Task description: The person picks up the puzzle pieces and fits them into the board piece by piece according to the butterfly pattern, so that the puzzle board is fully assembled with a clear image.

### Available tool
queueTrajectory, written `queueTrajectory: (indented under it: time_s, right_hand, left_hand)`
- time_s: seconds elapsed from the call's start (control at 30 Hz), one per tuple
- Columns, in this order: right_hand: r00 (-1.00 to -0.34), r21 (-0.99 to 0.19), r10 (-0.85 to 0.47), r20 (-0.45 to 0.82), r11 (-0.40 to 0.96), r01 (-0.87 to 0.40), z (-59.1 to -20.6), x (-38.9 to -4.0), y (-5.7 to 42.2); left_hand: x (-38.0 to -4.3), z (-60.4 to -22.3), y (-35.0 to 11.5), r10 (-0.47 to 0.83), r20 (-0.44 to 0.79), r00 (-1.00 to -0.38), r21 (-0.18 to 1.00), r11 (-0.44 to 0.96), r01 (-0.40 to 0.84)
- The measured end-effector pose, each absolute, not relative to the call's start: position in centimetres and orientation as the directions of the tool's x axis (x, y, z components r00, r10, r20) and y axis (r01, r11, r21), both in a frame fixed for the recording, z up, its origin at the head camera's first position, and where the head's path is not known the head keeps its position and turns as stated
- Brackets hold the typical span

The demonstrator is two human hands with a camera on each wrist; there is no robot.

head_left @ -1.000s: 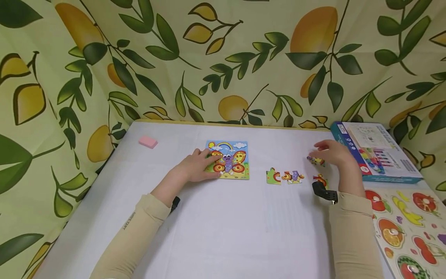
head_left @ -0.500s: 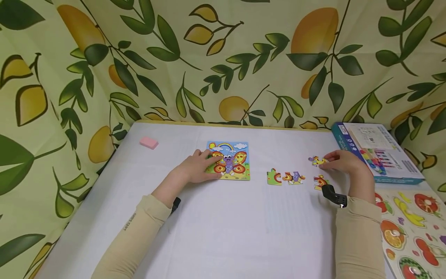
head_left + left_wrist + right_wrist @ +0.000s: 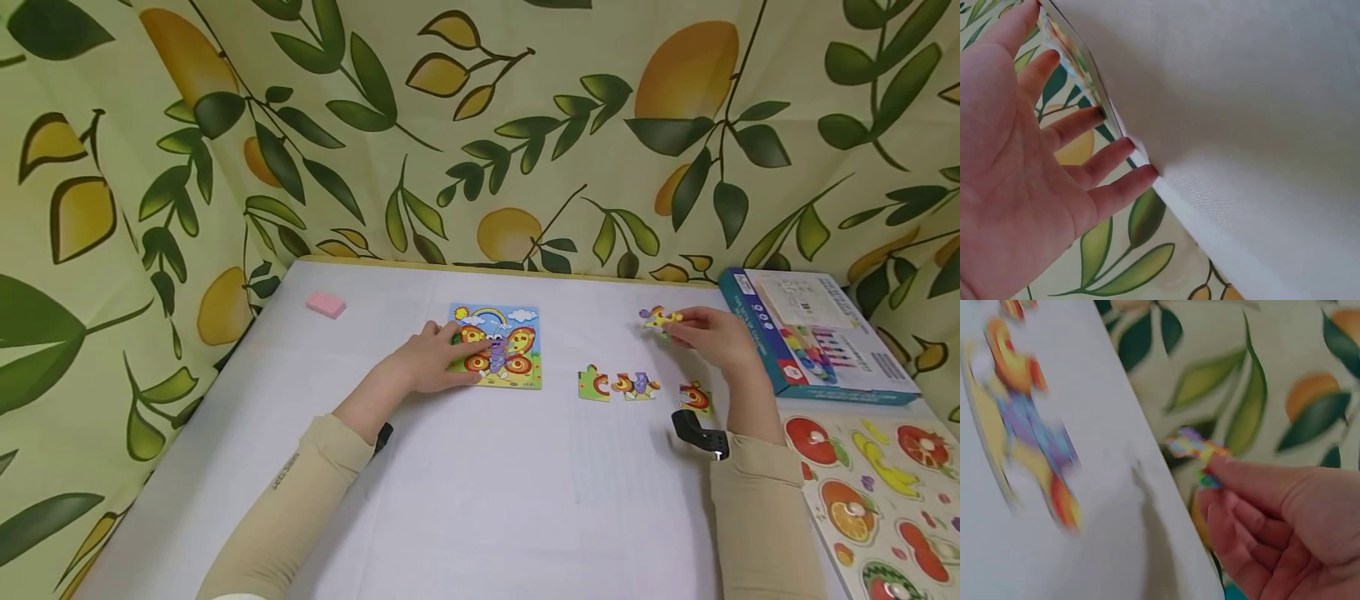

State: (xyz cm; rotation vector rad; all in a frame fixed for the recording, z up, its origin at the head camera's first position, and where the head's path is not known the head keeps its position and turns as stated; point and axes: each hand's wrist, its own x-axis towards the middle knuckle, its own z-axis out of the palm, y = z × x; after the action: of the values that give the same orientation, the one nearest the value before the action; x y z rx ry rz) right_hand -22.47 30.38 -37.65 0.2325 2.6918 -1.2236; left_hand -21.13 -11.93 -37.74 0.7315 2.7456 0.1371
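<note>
My left hand [image 3: 427,358] lies with fingers spread over the left edge of a square butterfly picture board [image 3: 517,379]; in the left wrist view its fingers are fairly straight at the board's edge. Between thumb and fingers, my right hand [image 3: 708,333] pinches a yellow and purple jigsaw piece [image 3: 657,318], raised over the table; the right wrist view shows the same jigsaw piece [image 3: 1194,447] blurred. Below it on the table are a green jigsaw piece [image 3: 592,386], a jigsaw piece with a purple body part [image 3: 637,383], and an orange-red jigsaw piece [image 3: 694,397] near the right wrist.
A pink eraser-like block [image 3: 326,304] sits at the far left of the white table [image 3: 480,500]. At the right, a blue-edged box [image 3: 825,333] stands behind a fruit knob puzzle board [image 3: 885,517]. A fruit-patterned curtain [image 3: 510,167] rises behind the table.
My right hand has taken hold of the yellow and purple jigsaw piece, lifted it off the table and moved it leftward. The left hand stays on the picture board.
</note>
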Motion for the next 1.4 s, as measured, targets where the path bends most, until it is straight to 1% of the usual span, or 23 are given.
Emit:
queueTrajectory:
  time_s: [0.07,0.17,0.27,0.33,0.47,0.6,0.77,0.97,1.07,1.2,1.4]
  right_hand:
    - [-0.978,-0.784,0.024,-0.205,0.595,0.179,-37.6,-22.9,28.3]
    - [-0.974,-0.859,-0.072,-0.214,0.49,0.152,-37.6,-23.5,24.9]
    - [-0.958,-0.896,-0.146,-0.246,0.411,0.167,-38.0,-23.8,21.6]
    - [-0.945,-0.901,-0.168,-0.28,0.385,0.198,-38.4,-23.9,19.7]
    - [-0.932,-0.891,-0.17,-0.319,0.389,0.234,-39.1,-24.1,16.9]
    - [-0.943,-0.883,-0.182,-0.278,0.434,0.176,-39.3,-24.2,15.1]
    - [-0.952,-0.872,-0.183,-0.245,0.471,0.134,-39.6,-24.3,13.9]
    - [-0.954,-0.88,-0.184,-0.234,0.456,0.128,-40.1,-24.3,13.3]
    - [-0.956,-0.885,-0.183,-0.229,0.448,0.126,-40.2,-24.3,13.1]
    - [-0.958,-0.876,-0.178,-0.225,0.468,0.118,-40.2,-24.3,12.9]
    - [-0.965,-0.84,-0.166,-0.204,0.537,0.085,-40.0,-24.1,12.6]
  left_hand:
    - [-21.2,-37.7,-11.8,0.499,-0.258,-0.827,0.155,0.867,0.474]
    - [-21.2,-37.8,-11.5,0.496,-0.256,-0.83,0.142,0.869,0.475]
    - [-21.2,-37.8,-11.4,0.492,-0.256,-0.832,0.132,0.87,0.475]
    - [-21.2,-37.7,-11.2,0.489,-0.259,-0.833,0.129,0.872,0.472]
    - [-21.2,-37.5,-11.0,0.482,-0.266,-0.835,0.122,0.876,0.467]
    - [-21.1,-37.4,-10.8,0.477,-0.26,-0.84,0.086,0.878,0.471]
    - [-21.1,-37.4,-10.9,0.479,-0.25,-0.841,0.049,0.874,0.483]
    - [-21.0,-37.6,-11.2,0.523,-0.213,-0.825,0.057,0.85,0.524]
    - [-21.1,-37.7,-11.4,0.571,-0.188,-0.799,0.081,0.82,0.567]
    - [-21.4,-37.8,-11.5,0.628,-0.177,-0.758,0.145,0.778,0.611]
    - [-21.6,-37.6,-11.1,0.638,-0.215,-0.739,0.256,0.767,0.588]
